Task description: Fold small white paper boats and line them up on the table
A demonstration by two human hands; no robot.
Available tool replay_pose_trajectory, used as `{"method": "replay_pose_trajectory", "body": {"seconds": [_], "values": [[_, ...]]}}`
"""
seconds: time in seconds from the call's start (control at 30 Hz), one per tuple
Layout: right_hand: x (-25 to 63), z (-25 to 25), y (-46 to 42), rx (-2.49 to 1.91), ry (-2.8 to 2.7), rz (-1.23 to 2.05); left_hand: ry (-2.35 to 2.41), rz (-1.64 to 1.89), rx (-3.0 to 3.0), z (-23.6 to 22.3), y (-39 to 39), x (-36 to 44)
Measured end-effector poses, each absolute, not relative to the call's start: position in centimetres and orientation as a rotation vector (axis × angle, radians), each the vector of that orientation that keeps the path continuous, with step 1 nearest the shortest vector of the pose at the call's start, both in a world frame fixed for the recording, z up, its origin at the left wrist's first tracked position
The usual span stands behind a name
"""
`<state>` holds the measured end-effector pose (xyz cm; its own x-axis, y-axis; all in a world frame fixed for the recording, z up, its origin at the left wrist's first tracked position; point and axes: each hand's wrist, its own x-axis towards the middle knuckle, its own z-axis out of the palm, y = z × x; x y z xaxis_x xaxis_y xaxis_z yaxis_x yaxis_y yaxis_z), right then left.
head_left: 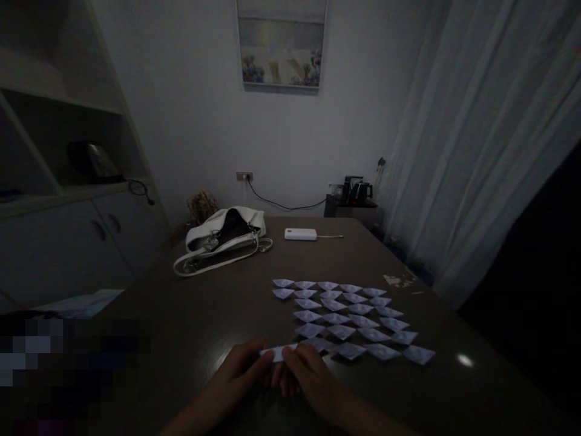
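Between my two hands, just above the near part of the table, is a small folded piece of white paper (pixel 278 354). My left hand (pixel 240 369) pinches its left end, thumb on top. On the right end press the thumb and fingers of my right hand (pixel 313 375). The other fingers curl below the paper and partly hide one another. Just beyond my right hand, small folded paper boats (pixel 334 318) stand in several rows, and the nearest row reaches close to my fingers.
On the dark table (pixel 204 309) a white handbag (pixel 227 233) lies at the back left. A white power bank (pixel 300 234) with a short cable sits at the back. Paper scraps (pixel 400 278) lie near the right edge. A curtain (pixel 472 133) hangs at the right.
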<state>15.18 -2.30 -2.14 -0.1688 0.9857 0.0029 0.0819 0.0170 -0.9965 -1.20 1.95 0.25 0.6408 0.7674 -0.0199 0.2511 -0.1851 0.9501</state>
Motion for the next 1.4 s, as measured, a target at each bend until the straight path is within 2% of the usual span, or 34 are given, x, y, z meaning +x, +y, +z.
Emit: {"method": "replay_pose_trajectory", "body": {"seconds": [0.53,0.8,1.4], "values": [[15.8,-2.2,-1.9,-1.066,-1.568,1.237,0.87,0.6,1.683,-0.3,2.3,-1.6],[16.0,-2.2,-1.7,-1.079,-1.465,1.191,0.858,0.615,1.731,0.0,2.8,-1.9],[15.9,-2.0,-2.0,-1.048,-1.658,1.115,0.699,0.652,1.796,-0.8,3.2,-2.1]]}}
